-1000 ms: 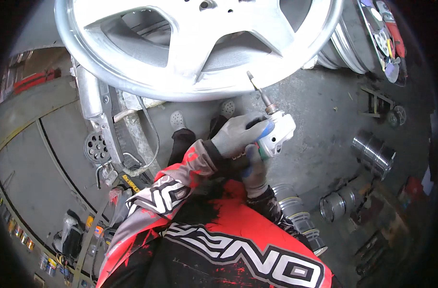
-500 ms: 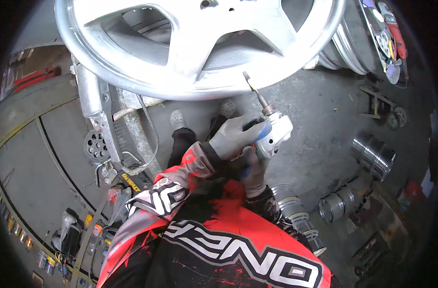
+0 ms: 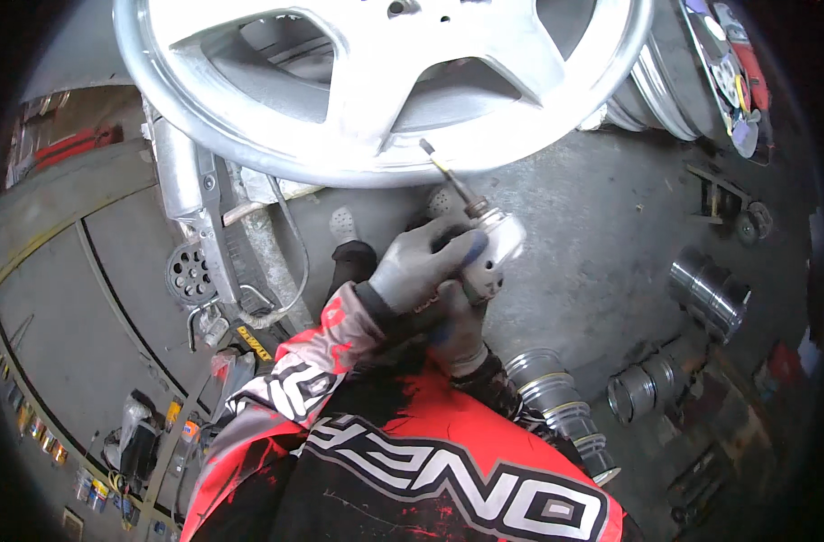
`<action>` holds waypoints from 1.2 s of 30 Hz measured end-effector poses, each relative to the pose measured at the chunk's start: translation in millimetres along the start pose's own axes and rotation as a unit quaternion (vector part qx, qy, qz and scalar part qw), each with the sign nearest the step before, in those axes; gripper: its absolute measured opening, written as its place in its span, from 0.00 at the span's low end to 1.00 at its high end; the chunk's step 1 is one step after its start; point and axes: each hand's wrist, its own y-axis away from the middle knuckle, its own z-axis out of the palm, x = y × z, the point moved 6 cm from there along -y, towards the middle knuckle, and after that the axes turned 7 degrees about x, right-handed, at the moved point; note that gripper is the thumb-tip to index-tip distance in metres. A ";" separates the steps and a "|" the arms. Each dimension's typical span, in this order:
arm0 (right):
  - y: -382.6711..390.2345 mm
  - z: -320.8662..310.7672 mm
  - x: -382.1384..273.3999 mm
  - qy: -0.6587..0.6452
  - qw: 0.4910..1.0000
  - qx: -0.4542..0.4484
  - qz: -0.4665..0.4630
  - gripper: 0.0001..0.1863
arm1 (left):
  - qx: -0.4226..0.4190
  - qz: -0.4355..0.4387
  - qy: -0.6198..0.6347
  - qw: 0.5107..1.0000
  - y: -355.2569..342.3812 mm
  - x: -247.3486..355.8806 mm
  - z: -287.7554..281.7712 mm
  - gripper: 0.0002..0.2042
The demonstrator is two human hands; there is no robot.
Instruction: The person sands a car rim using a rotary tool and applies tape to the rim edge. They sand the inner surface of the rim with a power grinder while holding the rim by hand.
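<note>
A large silver alloy wheel (image 3: 362, 99) fills the top of the view, its spokes and near lip turned toward me. In both gloved hands I hold a white power grinder (image 3: 498, 244) with a long, thin burr bit (image 3: 448, 172) in its nose. My left hand (image 3: 419, 268) wraps the tool's head, fingers closed. Lower down, my right hand (image 3: 463, 334) is closed around the grinder's rear body, partly hidden by the left hand. The burr's tip lies over the wheel's near lip; contact cannot be judged.
A metal stand (image 3: 188, 172) with a handwheel (image 3: 191, 274) is left of the wheel. On the right floor are a shiny wheel barrel (image 3: 710, 294), another barrel (image 3: 636, 393) and a small wheeled frame (image 3: 732, 199). Stacked rims (image 3: 556, 397) stand by my right elbow. Far right hang discs and a red tool (image 3: 750, 72).
The grinder and both hands have shifted left, and the burr's tip has slid left along the wheel's near lip. Both hands keep their grip.
</note>
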 end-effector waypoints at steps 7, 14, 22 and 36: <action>-21.8 -58.0 24.5 0.030 0.996 -0.046 0.065 0.29 | -0.090 0.005 -0.038 0.995 -22.3 14.5 42.4 0.23; -17.9 -39.0 -6.2 -0.040 0.994 -0.042 0.090 0.29 | -0.052 -0.024 -0.017 0.998 -23.0 7.6 43.7 0.27; -12.8 -60.1 36.0 -0.163 0.969 -0.094 0.158 0.28 | -0.046 -0.028 0.010 0.998 -12.5 11.7 35.2 0.26; -39.0 -63.3 -8.2 0.049 0.998 -0.042 0.011 0.33 | -0.065 0.050 -0.040 0.996 -35.9 22.9 60.1 0.21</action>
